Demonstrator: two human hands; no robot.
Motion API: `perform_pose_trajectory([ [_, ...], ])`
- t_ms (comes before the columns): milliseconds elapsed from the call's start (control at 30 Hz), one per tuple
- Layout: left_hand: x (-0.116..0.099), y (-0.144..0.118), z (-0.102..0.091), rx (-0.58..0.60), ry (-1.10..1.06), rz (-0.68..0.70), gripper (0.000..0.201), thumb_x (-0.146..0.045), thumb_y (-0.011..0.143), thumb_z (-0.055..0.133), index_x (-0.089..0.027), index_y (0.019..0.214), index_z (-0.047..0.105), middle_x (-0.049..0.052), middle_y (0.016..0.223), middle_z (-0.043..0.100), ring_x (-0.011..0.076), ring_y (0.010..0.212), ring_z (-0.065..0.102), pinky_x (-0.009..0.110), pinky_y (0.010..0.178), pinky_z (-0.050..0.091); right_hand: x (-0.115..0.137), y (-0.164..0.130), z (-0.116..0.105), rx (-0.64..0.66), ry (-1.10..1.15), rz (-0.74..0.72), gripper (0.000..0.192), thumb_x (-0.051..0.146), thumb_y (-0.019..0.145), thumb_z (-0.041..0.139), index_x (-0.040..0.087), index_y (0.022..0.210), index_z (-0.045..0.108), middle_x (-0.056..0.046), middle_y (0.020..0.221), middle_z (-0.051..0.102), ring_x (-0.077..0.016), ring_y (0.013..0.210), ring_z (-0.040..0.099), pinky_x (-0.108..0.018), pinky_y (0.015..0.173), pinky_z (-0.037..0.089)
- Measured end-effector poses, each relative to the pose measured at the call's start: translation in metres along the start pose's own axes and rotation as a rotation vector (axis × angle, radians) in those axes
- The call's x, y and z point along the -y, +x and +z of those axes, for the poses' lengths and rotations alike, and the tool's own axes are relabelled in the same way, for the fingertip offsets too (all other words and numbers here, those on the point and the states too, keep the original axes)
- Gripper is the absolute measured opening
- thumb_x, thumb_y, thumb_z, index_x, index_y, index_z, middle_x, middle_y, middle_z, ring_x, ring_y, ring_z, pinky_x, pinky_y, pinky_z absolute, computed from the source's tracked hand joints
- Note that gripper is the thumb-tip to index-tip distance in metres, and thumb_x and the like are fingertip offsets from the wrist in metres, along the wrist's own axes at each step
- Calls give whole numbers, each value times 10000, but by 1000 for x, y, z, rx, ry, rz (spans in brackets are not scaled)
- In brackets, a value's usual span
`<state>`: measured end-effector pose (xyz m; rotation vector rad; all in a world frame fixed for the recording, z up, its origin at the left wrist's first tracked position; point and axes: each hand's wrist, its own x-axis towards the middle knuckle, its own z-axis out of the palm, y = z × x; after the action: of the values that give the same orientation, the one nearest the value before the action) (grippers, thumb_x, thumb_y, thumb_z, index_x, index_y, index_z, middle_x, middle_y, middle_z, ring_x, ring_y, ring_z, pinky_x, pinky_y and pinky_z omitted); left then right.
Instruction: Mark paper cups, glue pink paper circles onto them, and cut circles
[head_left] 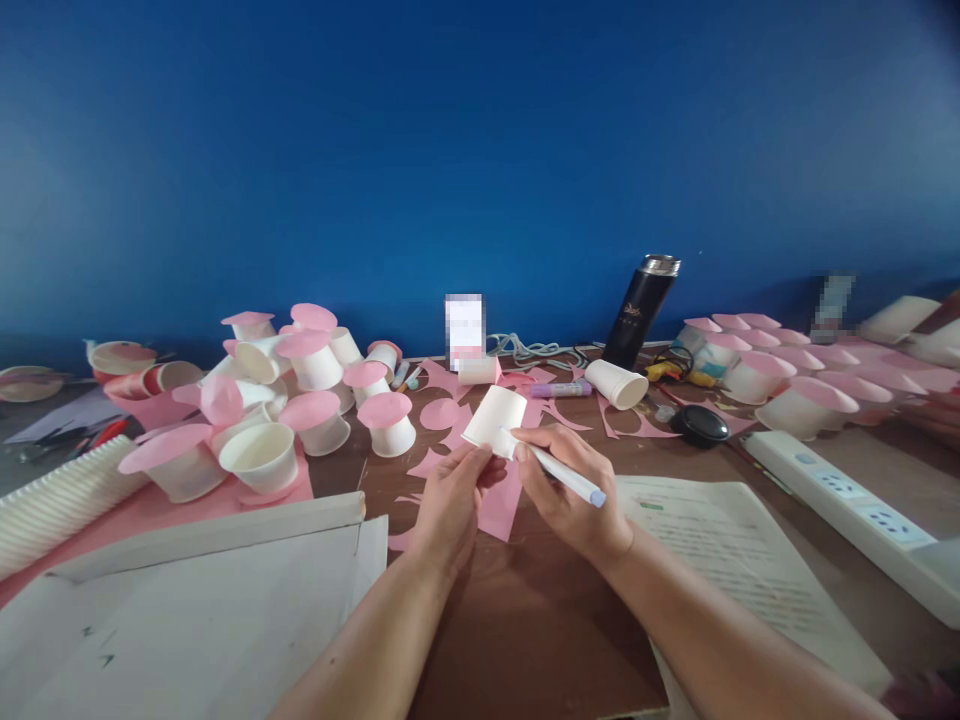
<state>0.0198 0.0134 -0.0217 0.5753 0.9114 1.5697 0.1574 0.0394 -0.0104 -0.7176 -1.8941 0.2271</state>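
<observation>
Gripped: paper cup [495, 418] left hand [452, 500], pen [562, 475] (right [566, 500]).

I can't read the blurred-out card [465, 330] at centre or the blurred patch [835, 300] at upper right. My right hand [566, 490] hides the pen [564, 474] tip against the paper cup [495, 418]. The open book's [742, 560] print is too small to read, and the power strip [855, 515] runs off the right edge.
</observation>
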Motion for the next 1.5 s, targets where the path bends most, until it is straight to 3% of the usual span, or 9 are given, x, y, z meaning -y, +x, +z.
perform_pose_trajectory([
  [1500,-2,-2,1,-1,-28,7,143,-271,679,750,-138,678,697,25,656,636,110,672,593,237,715,475,3,0,0,1,-25,-17,145,184,865,555,208,995,614,-37,846,681,-162,769,645,-293,723,525],
])
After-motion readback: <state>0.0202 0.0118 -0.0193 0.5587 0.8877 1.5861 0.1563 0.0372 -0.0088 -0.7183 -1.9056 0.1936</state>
